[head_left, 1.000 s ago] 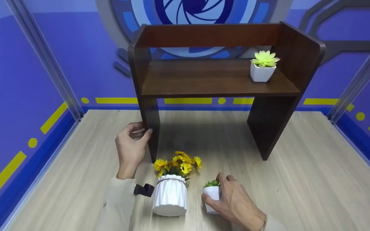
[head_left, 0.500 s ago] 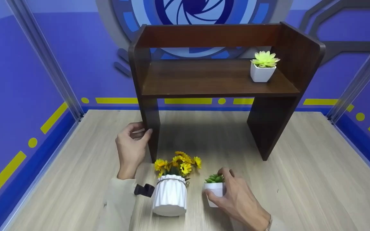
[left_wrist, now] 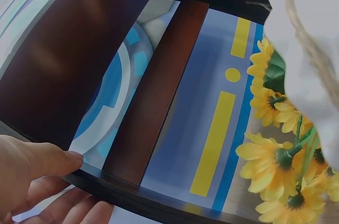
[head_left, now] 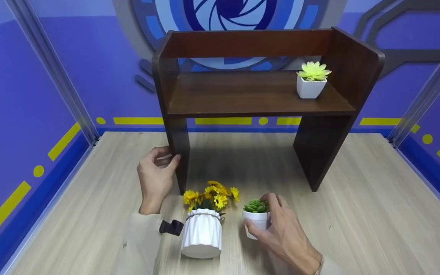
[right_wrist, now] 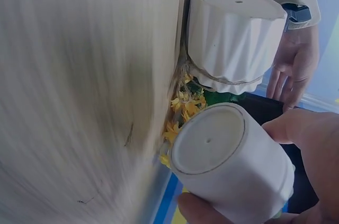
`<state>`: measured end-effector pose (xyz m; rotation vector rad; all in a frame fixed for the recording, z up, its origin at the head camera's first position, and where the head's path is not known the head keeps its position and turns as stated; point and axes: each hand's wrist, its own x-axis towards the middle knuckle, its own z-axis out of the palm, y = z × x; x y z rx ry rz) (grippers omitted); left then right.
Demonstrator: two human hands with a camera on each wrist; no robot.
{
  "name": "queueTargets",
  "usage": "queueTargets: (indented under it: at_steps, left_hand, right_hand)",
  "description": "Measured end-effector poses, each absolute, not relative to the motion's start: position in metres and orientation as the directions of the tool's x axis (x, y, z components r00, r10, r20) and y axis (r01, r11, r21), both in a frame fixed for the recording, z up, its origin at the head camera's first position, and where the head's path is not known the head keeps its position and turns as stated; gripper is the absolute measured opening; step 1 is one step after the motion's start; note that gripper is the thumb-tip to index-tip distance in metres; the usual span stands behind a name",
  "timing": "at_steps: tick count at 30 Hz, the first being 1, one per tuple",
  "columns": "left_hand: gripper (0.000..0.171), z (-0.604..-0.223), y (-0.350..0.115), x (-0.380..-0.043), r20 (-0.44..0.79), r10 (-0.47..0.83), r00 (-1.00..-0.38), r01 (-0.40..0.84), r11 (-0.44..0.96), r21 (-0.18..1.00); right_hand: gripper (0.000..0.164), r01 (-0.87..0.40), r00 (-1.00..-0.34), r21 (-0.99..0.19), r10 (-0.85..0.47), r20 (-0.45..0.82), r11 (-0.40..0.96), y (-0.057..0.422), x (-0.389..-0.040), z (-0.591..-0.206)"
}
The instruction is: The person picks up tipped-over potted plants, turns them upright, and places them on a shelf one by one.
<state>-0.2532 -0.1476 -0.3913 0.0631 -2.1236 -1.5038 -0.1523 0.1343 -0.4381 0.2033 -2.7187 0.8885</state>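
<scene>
My right hand [head_left: 287, 233] holds a small white pot with a green succulent [head_left: 256, 221] between thumb and fingers, near the front of the table. From the right wrist view, the round base of this potted succulent [right_wrist: 209, 139] faces the camera. My left hand [head_left: 157, 173] pinches the front edge of the left side panel of a dark brown desktop bookshelf [head_left: 178, 152], thumb in front and fingers behind. Between the hands, a white pleated pot with yellow flowers [head_left: 202, 233] lies on its side, base toward me, twine around its neck.
On the bookshelf's upper board, at the right, stands a square white pot with a pale green succulent [head_left: 311, 84]. Blue and purple printed walls [head_left: 33, 76] enclose the wooden table [head_left: 376, 214]. A black wrist mount [head_left: 171, 227] reaches close to the flowerpot.
The right hand has carried the small potted succulent away from me, toward the bookshelf, and its green leaves show more. The left hand, flowerpot and bookshelf have stayed in place.
</scene>
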Motion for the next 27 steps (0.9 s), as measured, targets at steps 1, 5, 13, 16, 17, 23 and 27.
queueTargets:
  at_steps: [1, 5, 13, 16, 17, 23, 27]
  left_hand:
    - [0.026, -0.391, -0.148, -0.253, 0.391, -0.334, -0.858, 0.258, 0.379, 0.889]
    - [0.026, -0.391, -0.148, -0.253, 0.386, -0.337, -0.859, 0.252, 0.378, 0.891]
    - [0.026, -0.39, -0.148, -0.252, 0.396, -0.33, -0.857, 0.263, 0.381, 0.886]
    - [0.026, -0.39, -0.148, -0.252, 0.396, -0.33, -0.857, 0.261, 0.386, 0.885]
    - [0.026, -0.39, -0.148, -0.252, 0.396, -0.33, -0.857, 0.26, 0.388, 0.884]
    - [0.026, -0.391, -0.148, -0.252, 0.389, -0.331, -0.86, 0.253, 0.386, 0.887]
    - [0.026, -0.391, -0.148, -0.252, 0.382, -0.333, -0.862, 0.251, 0.375, 0.893]
  right_hand:
    - [0.053, -0.221, -0.95, -0.563, -0.047, 0.307, 0.796, 0.134, -0.153, -0.438]
    - [0.053, -0.235, -0.94, -0.571, -0.035, 0.339, 0.787, 0.135, -0.153, -0.435]
    - [0.055, -0.255, -0.913, -0.532, -0.02, 0.408, 0.807, 0.138, -0.156, -0.429]
    - [0.055, -0.273, -0.899, -0.523, -0.02, 0.438, 0.807, 0.138, -0.157, -0.427]
    - [0.055, -0.273, -0.898, -0.524, -0.019, 0.439, 0.807, 0.138, -0.158, -0.426]
    - [0.059, -0.28, -0.901, -0.556, -0.016, 0.433, 0.782, 0.136, -0.16, -0.419]
    - [0.06, -0.314, -0.89, -0.577, -0.022, 0.456, 0.753, 0.136, -0.161, -0.416]
